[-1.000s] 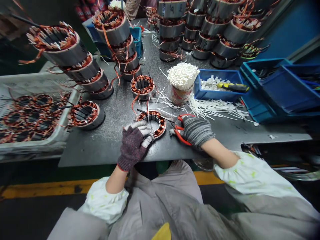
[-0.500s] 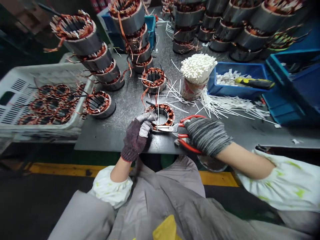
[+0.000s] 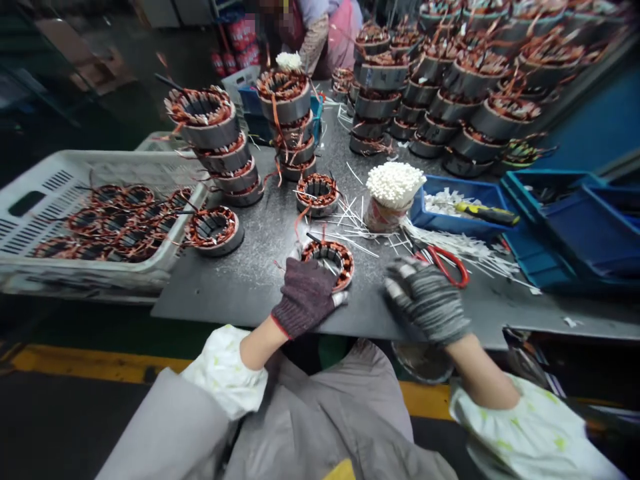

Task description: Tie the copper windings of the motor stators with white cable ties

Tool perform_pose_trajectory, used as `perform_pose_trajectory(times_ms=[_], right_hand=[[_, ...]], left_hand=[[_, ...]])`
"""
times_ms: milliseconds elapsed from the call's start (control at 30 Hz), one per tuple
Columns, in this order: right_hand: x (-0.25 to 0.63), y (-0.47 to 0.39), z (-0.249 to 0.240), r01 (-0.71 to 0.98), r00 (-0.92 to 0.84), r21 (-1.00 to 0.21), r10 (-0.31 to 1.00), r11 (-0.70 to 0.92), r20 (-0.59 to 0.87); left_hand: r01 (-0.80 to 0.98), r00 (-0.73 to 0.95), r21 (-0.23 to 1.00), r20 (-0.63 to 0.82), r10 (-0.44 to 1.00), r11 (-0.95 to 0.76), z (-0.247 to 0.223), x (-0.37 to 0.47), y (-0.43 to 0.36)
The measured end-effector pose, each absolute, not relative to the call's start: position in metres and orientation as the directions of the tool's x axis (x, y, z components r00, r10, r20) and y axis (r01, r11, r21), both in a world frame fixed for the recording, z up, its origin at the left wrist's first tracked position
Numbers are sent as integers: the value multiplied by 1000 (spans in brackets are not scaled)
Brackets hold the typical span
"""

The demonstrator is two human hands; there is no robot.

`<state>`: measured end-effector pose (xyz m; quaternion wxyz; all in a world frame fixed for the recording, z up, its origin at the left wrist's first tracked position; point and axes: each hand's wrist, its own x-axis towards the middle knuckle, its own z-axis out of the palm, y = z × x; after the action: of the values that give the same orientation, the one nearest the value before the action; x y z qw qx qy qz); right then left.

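Observation:
My left hand [image 3: 307,297], in a dark purple glove, grips the near left side of a copper-wound ring [image 3: 345,267] at the table's front. My right hand [image 3: 431,300], in a grey striped glove, is over the tabletop with its fingers apart and nothing in them. Just beyond it lie red-handled cutters [image 3: 453,262], beside loose white sticks [image 3: 450,243]. A cup [image 3: 383,217] packed with white sticks stands behind. Another wound ring [image 3: 317,195] sits farther back.
On the left are a white crate [image 3: 175,250] of wound rings and a single ring [image 3: 215,230]. Stacks of rings [image 3: 225,160] stand behind. At right are a blue tray [image 3: 430,217] with a yellow-black tool and blue bins [image 3: 590,233]. A person [image 3: 320,33] is at the far end.
My right hand has let go of the red-handled cutters, which now lie on the table. My left hand has turned palm down over the ring's near side. The view has tilted up.

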<state>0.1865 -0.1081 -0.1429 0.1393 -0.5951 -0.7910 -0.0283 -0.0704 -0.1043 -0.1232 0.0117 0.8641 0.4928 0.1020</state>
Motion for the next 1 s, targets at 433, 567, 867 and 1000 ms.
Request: perform_pose_trajectory(times_ms=[433, 567, 867, 1000], right_hand=[[48, -107, -185, 347, -845, -159, 381, 924, 374], [60, -78, -206, 507, -806, -137, 524, 851, 274], [173, -49, -225, 874, -434, -76, 843, 479, 318], [168, -52, -219, 881, -420, -88, 854, 465, 306]], left_hand=[[889, 8, 433, 306, 952, -147, -75, -197, -107], [999, -6, -28, 337, 942, 16, -66, -232, -66], [977, 46, -210, 394, 918, 41, -53, -228, -34], [926, 368, -102, 452, 813, -363, -63, -143, 3]])
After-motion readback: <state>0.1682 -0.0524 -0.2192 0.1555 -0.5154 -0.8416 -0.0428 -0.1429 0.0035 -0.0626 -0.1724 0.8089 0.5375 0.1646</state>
